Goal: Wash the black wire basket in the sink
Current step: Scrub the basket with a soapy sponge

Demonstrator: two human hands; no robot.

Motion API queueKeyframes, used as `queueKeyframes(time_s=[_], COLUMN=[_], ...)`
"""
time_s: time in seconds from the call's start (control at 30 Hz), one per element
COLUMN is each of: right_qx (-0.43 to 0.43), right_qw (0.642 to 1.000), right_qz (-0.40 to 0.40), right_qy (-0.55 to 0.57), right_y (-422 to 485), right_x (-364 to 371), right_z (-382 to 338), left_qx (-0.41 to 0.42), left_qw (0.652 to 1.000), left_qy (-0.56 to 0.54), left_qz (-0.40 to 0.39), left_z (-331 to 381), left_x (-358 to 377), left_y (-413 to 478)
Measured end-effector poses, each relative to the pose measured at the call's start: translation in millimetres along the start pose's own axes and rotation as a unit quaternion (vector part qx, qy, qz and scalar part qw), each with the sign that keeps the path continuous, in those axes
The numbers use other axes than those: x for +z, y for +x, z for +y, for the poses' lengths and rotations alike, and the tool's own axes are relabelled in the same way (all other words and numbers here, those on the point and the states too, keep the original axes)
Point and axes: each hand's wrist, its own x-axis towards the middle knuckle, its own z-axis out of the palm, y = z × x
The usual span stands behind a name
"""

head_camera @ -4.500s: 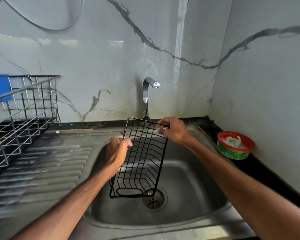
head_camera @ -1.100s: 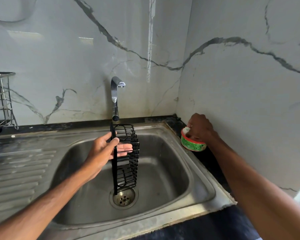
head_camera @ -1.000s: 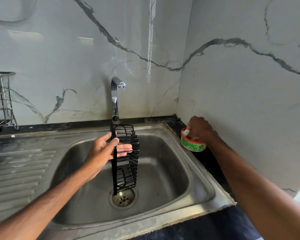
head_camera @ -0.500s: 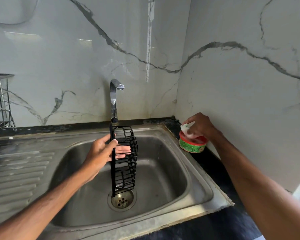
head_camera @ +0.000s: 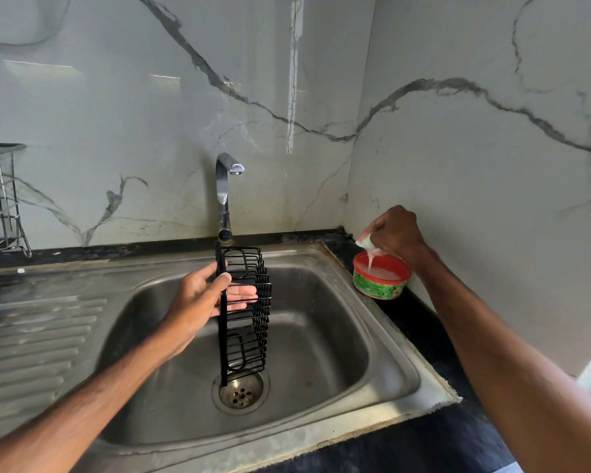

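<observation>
Position: long, narrow black wire basket (head_camera: 246, 336) on end inside the bowl of the stainless-steel sink (head_camera: 321, 312), lower end right at the round perforated drain (head_camera: 241, 392), touching or just clear of it, hard to tell. Upper end below the curved chrome tap (head_camera: 224, 196), no water showing.

Held near the top by the left hand (head_camera: 198, 298): thumb hooked over the thick side bar, fingers laid straight against the wires. Pinched in the bunched fingers of the right hand (head_camera: 394, 233): a small white soapy pad (head_camera: 367, 244), just above the red-rimmed green round tub (head_camera: 379, 285) on the black counter (head_camera: 423, 322), with a string of lather trailing down into the tub.

Looks light and rigid, judging by so slight a hold; unlikely to flex under scrubbing. Probably slick once lathered, with thin wires offering little to pinch. Best taken by the thick outer bar, as here, or with fingers hooked through the grid. Safer with the lower end braced on the sink floor. Not fragile, though prone to clatter and twist if gripped loosely.

Far left: silver wire drying rack (head_camera: 0, 199) above the ribbed drainboard (head_camera: 41, 336).
</observation>
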Motion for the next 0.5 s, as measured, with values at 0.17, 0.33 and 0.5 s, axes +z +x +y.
queueKeyframes(time_s=[0.17, 0.33, 0.5], right_qx=[-0.012, -0.031, -0.019], right_qw=[0.998, 0.998, 0.996], right_qz=[0.052, 0.060, 0.057], right_qy=[-0.024, -0.003, 0.071], right_y=[1, 0, -11], right_x=[-2, 1, 10], right_z=[-7, -6, -8], left_qx=[0.002, 0.003, 0.007], left_qw=[1.000, 1.000, 1.000], left_qy=[-0.002, -0.002, 0.009], left_qz=[-0.001, 0.000, -0.004], left_z=[-1, -3, -1], left_x=[0, -1, 1], left_y=[1, 3, -1])
